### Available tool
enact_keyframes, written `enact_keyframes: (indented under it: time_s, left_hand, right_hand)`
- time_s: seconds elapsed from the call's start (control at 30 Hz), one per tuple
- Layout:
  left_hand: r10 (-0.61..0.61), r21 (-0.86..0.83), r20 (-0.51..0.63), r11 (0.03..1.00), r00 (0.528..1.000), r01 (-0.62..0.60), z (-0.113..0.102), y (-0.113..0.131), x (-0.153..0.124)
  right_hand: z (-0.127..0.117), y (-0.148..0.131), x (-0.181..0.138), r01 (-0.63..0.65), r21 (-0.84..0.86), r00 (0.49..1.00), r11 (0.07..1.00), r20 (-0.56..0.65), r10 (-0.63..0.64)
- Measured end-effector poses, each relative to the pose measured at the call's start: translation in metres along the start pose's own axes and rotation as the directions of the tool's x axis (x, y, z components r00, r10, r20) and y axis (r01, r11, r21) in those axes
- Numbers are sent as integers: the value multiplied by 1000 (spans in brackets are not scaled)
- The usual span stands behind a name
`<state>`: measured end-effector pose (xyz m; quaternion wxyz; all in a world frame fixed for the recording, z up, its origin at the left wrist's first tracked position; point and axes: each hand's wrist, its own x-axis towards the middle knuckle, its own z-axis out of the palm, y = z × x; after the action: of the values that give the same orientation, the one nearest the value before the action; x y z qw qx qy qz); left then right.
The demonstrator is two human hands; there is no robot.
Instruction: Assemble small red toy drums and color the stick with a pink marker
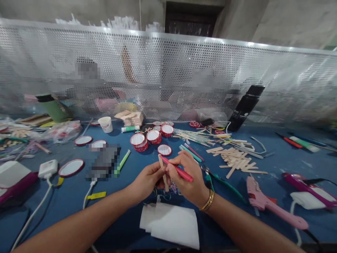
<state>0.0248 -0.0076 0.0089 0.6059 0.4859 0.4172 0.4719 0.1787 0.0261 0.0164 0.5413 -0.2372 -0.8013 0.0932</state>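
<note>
My left hand (151,177) pinches a flat wooden craft stick (164,178), which stands nearly upright. In my right hand (188,175) is a pink marker (183,173), its tip at the top end of the stick. A gold bracelet circles my right wrist. Beneath my hands lies a tangle of coloured threads (172,188), partly hidden by them. Folded white paper (175,223) rests just in front of me. Beyond my hands sits a round red-rimmed lid (164,150).
Right of my hands are green-handled pliers (228,188), a pink glue gun (271,203) and a pile of wooden sticks (237,160). To the left lie a phone (104,163), a green marker (123,161) and a white charger (48,168). A perforated metal screen (147,77) runs along the back.
</note>
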Motion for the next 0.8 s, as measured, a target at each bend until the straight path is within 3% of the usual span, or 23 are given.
enact_keyframes:
  time_s: [0.8]
  left_hand:
    - [18,26,9,999,1000,-19,1,-1,0]
  right_hand:
    - [2,1,1,17,-17,1000,1000,-2,-17]
